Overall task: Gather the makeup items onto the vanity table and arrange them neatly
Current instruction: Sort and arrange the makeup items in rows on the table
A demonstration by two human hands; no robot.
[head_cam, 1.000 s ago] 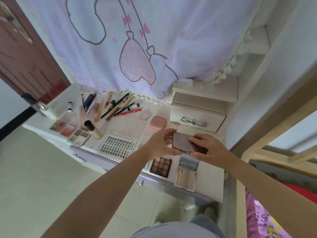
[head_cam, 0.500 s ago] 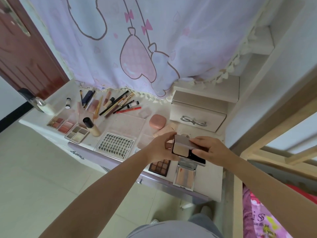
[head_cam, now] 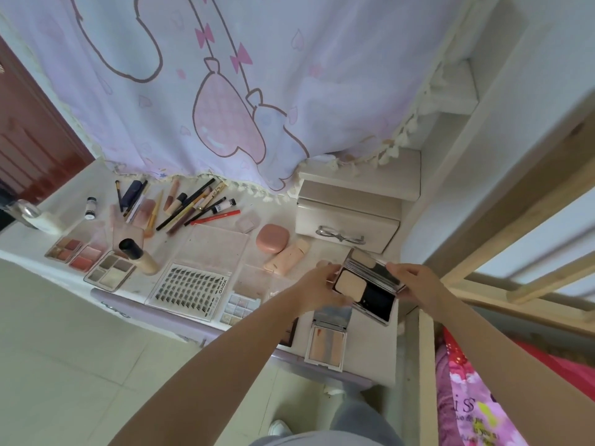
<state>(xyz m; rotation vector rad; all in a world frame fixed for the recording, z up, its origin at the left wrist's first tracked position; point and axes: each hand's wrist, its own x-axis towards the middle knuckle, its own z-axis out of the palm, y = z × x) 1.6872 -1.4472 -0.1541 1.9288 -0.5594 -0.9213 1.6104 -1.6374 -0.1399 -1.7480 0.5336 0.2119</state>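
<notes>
Now both our hands clamped on an open rectangular powder compact (head_cam: 367, 286), left hand (head_cam: 317, 289), right hand (head_cam: 415, 283), white vanity table (head_cam: 370, 355) below, mirrored open compact (head_cam: 326, 341) just beside, pink rounded case (head_cam: 272, 238) beyond.

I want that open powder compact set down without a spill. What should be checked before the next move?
1. Left hand holds the powder compact: ok.
2. Right hand holds its other side: ok.
3. Compact open, pan showing: ok.
4. Bare spot on the vanity table beside the mirrored compact: ok.
5. Compact held level: not ok, it tilts.
6. Hinge and lid sound: cannot tell.
</notes>
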